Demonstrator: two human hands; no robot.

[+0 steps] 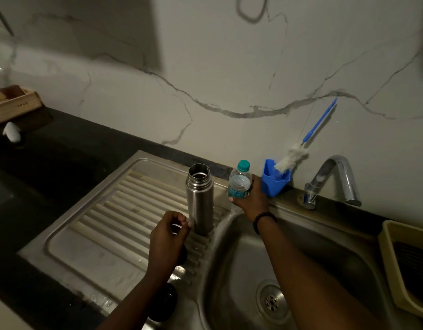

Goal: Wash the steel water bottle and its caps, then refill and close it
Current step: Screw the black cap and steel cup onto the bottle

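1. A small clear plastic bottle [239, 181] with a teal cap is gripped by the right hand [252, 202], the fingers curled round its lower body; it is held upright above the sink's back rim.
2. A beaded bracelet [263, 221] is worn on the right wrist.
3. The left hand [168, 236] is seen with curled fingers pinched on a small shiny object [176, 228] at the fingertips; what that object is cannot be told.
4. The steel water bottle [199, 198] is stood upright and uncapped on the ribbed drainboard [98, 234], just beside the left hand's fingertips.
5. Two dark round caps are partly seen on the drainboard: one [183, 254] hidden mostly under the left hand, another [162, 302] near the front edge beside the left forearm.
6. The sink basin [248, 270] lies to the right of the drainboard.
7. A blue holder [273, 181] with a bottle brush [292, 158] leaning in it is placed just beside the plastic bottle.
8. A chrome tap [334, 179] is mounted further right.
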